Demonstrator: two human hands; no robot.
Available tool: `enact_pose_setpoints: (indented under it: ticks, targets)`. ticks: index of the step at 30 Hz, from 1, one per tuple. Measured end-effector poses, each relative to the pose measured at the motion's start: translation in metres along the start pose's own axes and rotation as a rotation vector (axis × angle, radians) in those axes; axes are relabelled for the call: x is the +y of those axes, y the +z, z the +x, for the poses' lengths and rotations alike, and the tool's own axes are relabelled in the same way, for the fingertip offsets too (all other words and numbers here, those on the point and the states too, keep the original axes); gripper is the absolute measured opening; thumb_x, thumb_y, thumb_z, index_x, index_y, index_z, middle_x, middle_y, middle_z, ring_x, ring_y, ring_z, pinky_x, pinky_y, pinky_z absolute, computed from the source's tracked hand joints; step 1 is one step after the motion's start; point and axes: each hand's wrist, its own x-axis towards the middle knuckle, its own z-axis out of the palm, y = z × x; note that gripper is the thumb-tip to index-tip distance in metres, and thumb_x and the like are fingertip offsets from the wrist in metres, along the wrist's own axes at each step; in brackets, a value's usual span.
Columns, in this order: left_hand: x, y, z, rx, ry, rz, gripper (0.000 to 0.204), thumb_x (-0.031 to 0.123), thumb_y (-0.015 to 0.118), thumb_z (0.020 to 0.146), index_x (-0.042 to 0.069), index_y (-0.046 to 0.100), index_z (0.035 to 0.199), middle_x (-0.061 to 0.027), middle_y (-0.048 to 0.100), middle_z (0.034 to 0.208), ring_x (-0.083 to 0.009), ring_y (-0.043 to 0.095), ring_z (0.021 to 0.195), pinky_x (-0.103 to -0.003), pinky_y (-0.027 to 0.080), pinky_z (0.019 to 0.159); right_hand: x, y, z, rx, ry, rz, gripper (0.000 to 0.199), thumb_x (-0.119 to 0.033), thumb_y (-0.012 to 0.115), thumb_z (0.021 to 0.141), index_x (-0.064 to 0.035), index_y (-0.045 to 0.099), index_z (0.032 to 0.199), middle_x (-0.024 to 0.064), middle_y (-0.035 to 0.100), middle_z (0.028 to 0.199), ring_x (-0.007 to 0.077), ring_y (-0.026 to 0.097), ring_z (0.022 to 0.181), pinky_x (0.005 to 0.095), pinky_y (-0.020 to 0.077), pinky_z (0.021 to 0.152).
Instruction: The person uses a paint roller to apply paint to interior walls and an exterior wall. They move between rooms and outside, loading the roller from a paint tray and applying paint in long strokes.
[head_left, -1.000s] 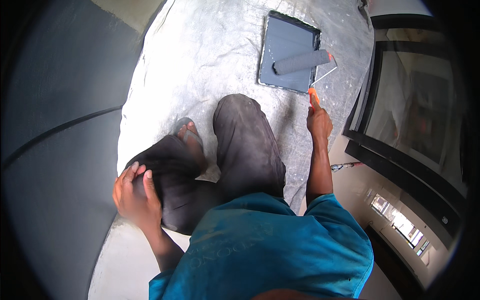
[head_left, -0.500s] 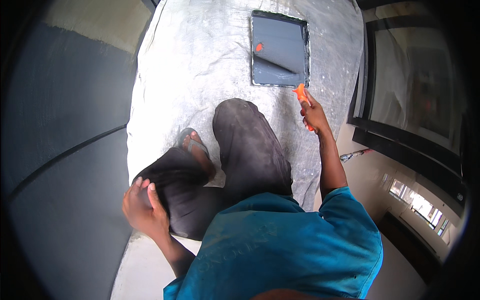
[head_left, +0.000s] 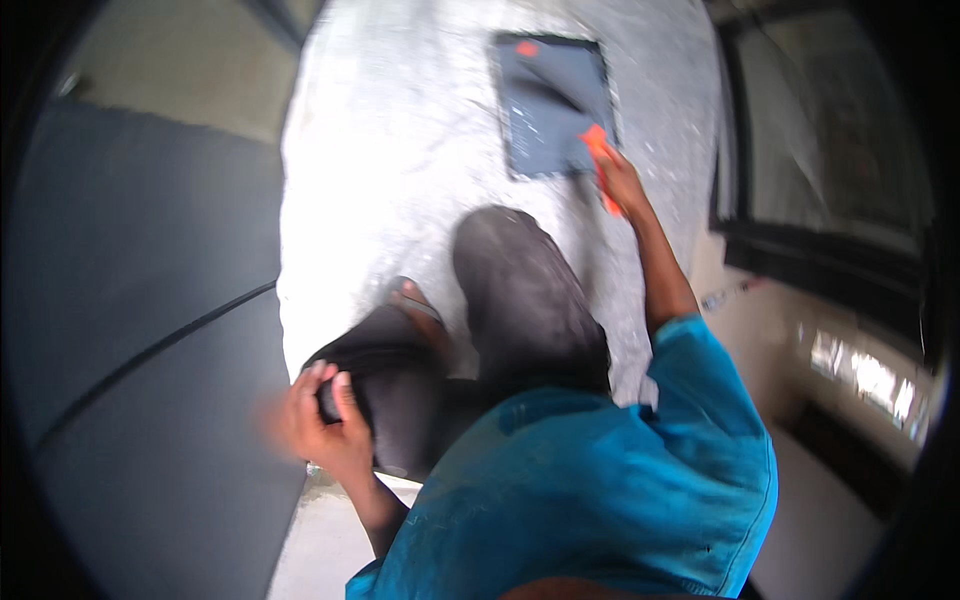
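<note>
My right hand [head_left: 622, 184] is closed round the orange handle of a paint roller [head_left: 562, 74]. The roller's dark, paint-coated sleeve, with an orange end cap, lies slantwise in the far part of a rectangular paint tray [head_left: 503, 112] of grey paint. Blur hides whether it presses on the tray's floor. My left hand [head_left: 328, 425] rests by my bent left knee, holding nothing, its thumb apart from its slightly curled fingers.
A pale, paint-spotted drop cloth [head_left: 390, 130] lies under the tray and my sandalled foot [head_left: 420, 300]. On the left stands a wall [head_left: 160, 240], dark grey below and beige above. A dark-framed glass panel [head_left: 825, 130] is on the right.
My right hand has pushed the roller away from me, toward the tray's far end. My left hand stays by the knee. The whole view has shifted slightly.
</note>
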Motion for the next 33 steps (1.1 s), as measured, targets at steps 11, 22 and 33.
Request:
enact_pose_setpoints:
  ticks: [11, 22, 33]
  targets:
    - [0.009, -0.002, 0.046, -0.197, 0.18, 0.016, 0.024, 0.034, 0.078, 0.087, 0.015, 0.077, 0.102, 0.0, 0.074, 0.102, -0.0207, 0.068, 0.107, -0.044, 0.043, 0.105, -0.07, 0.06, -0.057, 0.038, -0.479, 0.268, 0.039, -0.019, 0.061, 0.098, -0.0037, 0.053, 0.134, 0.0003, 0.055, 0.081, 0.0075, 0.051, 0.051, 0.0246, 0.0414, 0.044]
    - [0.02, 0.037, 0.099, -0.557, 0.359, -0.25, 0.019, 0.027, 0.076, 0.086, 0.017, 0.075, 0.103, -0.0035, 0.07, 0.093, -0.026, 0.068, 0.097, -0.043, 0.054, 0.088, -0.257, 0.144, 0.014, -0.511, -0.607, 0.125, 0.056, -0.051, 0.052, 0.106, -0.0052, 0.051, 0.139, -0.0023, 0.048, 0.066, 0.0064, 0.044, 0.047, 0.0232, 0.0375, 0.041]
    - [-0.019, 0.071, 0.115, -0.383, 0.28, -0.288, 0.018, 0.027, 0.083, 0.079, 0.019, 0.077, 0.094, -0.0009, 0.075, 0.096, -0.0239, 0.071, 0.097, -0.042, 0.054, 0.093, -0.244, 0.189, 0.054, -0.675, -0.32, -0.315, 0.048, -0.049, 0.055, 0.106, -0.0096, 0.06, 0.132, -0.0048, 0.046, 0.069, 0.0043, 0.041, 0.053, 0.0242, 0.0339, 0.047]
